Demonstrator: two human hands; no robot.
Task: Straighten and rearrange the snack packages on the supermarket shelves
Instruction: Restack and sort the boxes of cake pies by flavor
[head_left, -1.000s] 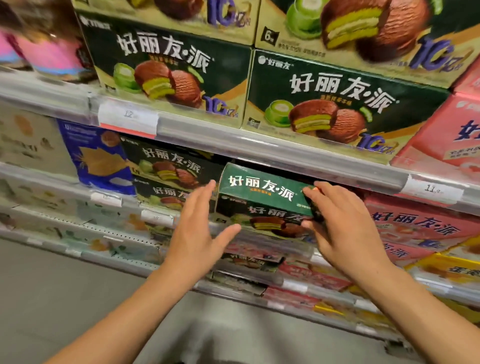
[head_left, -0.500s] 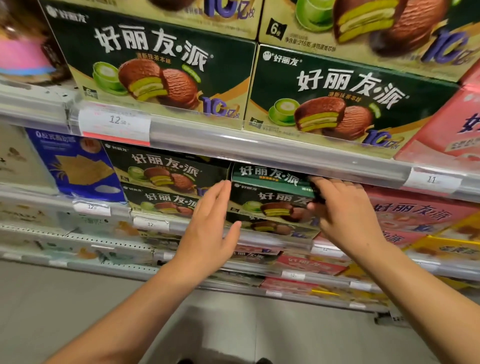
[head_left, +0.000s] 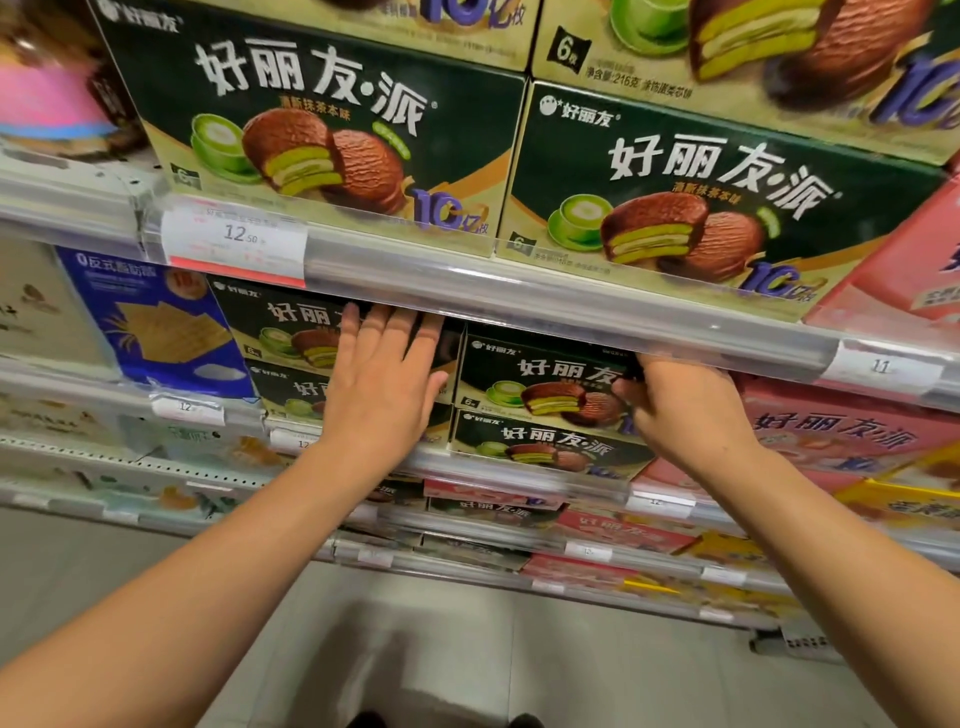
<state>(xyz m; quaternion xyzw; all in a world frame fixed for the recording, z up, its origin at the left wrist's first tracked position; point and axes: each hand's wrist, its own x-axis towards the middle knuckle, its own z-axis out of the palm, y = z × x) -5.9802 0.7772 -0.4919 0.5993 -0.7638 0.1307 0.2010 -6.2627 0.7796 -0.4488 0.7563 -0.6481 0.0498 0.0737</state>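
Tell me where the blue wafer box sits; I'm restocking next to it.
Head view, left side: the blue wafer box stands on the second shelf, immediately left of the stacked green pie boxes.

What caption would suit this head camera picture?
Right hand grips the top green box on its stack; left hand lies flat on neighbouring boxes.

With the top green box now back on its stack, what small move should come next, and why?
Probably let go: the right hand grips the top green box, which sits squarely on the lower green box; the left hand lies flat beside it.
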